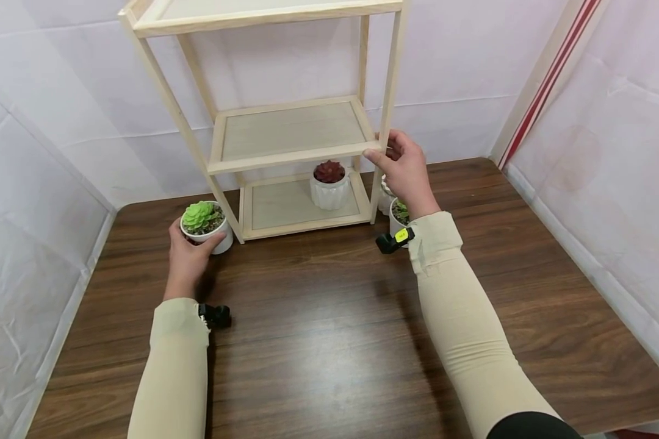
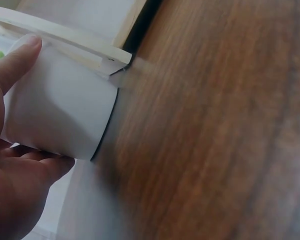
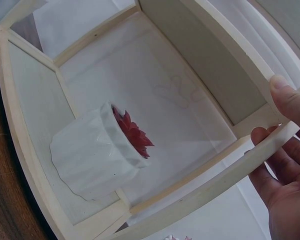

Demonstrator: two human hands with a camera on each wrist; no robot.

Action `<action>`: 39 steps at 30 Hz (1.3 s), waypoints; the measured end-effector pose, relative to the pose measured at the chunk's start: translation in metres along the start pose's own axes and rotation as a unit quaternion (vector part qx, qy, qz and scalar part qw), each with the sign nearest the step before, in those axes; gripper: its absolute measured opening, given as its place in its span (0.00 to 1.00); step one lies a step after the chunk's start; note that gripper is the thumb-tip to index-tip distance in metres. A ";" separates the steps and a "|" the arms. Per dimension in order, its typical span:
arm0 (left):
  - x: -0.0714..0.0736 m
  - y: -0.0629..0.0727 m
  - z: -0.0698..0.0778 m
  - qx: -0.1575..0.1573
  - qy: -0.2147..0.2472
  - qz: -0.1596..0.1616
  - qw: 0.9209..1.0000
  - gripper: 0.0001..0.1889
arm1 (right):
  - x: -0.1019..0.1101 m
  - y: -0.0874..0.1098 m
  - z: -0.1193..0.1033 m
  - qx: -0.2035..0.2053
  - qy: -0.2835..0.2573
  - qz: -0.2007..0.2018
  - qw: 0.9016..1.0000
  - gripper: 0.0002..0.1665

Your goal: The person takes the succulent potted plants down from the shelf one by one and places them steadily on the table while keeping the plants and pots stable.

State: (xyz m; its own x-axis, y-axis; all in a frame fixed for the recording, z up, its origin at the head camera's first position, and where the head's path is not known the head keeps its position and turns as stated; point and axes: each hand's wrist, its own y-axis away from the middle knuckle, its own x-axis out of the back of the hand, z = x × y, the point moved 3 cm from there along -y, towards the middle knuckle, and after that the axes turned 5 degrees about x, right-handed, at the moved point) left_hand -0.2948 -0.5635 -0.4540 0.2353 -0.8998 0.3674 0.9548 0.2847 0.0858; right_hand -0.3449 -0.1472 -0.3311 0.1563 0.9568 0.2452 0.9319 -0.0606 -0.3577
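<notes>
My left hand is curled round a smooth white pot with a bright green succulent, just left of the wooden shelf's front leg. In the left wrist view the thumb lies along one side of the pot and the fingers along the other, its base right at the tabletop. With my right hand I grip the wooden shelf where its middle tier meets the right front post. Thumb in front, fingers behind the post. On the bottom tier stands a ribbed white pot with a dark red succulent.
Right of the shelf, partly hidden behind my right hand and wrist, stand a small white pot with a green plant and another white pot. The brown wooden table is bordered by pale cloth walls.
</notes>
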 end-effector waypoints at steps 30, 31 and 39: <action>-0.001 -0.007 0.007 0.009 -0.042 -0.004 0.999 0.54 | -0.001 0.000 -0.001 0.001 0.005 0.002 1.000 0.28; -0.001 -0.007 0.007 0.010 -0.042 -0.003 0.999 0.54 | -0.001 0.000 -0.001 0.001 0.004 0.002 1.000 0.28; -0.003 -0.008 0.007 0.015 -0.035 -0.001 0.999 0.54 | 0.000 0.000 0.000 -0.004 0.005 0.000 1.000 0.30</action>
State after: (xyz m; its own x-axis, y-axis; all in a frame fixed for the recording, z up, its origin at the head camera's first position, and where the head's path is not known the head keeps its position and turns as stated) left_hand -0.3041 -0.5608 -0.4498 0.2185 -0.8757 0.4307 0.9493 0.2930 0.1142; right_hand -0.3452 -0.1470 -0.3312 0.1586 0.9541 0.2542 0.9343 -0.0618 -0.3510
